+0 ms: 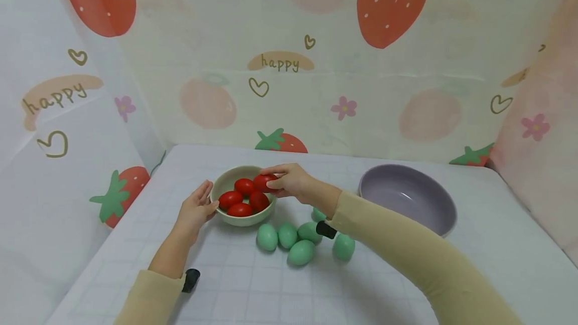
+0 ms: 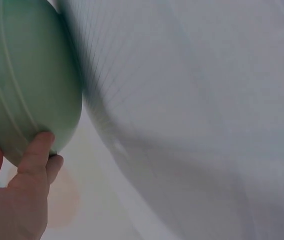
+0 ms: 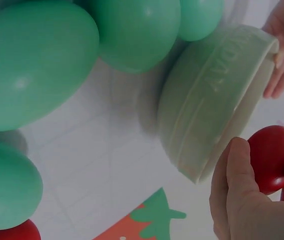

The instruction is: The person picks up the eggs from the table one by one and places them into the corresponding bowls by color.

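A pale green bowl (image 1: 244, 220) stands at the left of the table with several red eggs (image 1: 240, 209) inside. My left hand (image 1: 195, 212) holds the bowl's left side, thumb at the rim and fingers along the outer wall. Over the bowl's right rim, my right hand (image 1: 291, 183) pinches another red egg (image 3: 274, 159) between thumb and fingers. Several green eggs (image 1: 301, 253) lie on the table in front of and to the right of the bowl. One of them is partly hidden by my right forearm.
At the right stands a wide purple basin (image 1: 402, 197), partly covered by my right sleeve. In the right wrist view, part of a red object (image 3: 14, 232) shows below a green egg. A printed strawberry curtain (image 1: 289, 99) rises behind the table.
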Demonstrator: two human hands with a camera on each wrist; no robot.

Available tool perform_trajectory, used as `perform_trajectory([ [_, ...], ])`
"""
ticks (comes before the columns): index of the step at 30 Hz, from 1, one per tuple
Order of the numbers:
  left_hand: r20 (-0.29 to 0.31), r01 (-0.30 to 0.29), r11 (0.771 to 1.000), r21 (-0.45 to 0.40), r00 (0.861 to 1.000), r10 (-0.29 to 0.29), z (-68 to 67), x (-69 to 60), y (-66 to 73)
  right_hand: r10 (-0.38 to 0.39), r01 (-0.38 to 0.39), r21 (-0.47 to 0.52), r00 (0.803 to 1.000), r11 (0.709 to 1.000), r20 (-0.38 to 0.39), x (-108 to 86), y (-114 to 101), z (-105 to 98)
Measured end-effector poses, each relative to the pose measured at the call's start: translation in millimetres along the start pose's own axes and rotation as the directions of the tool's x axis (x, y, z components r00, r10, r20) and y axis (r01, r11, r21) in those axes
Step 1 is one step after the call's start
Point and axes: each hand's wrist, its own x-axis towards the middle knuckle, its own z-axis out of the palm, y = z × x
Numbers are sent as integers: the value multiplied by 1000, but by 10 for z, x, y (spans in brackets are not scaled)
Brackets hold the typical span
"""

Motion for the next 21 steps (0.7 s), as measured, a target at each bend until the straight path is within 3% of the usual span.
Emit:
perform_trajectory([
  [10, 5, -1, 999, -35, 1000, 2, -9, 16, -11, -64, 84, -162, 990, 983, 127, 235, 45, 144],
  [21, -1, 7, 1000, -21, 1000, -7, -27, 2, -2, -84, 119, -268, 987, 956, 138, 428, 98, 338],
])
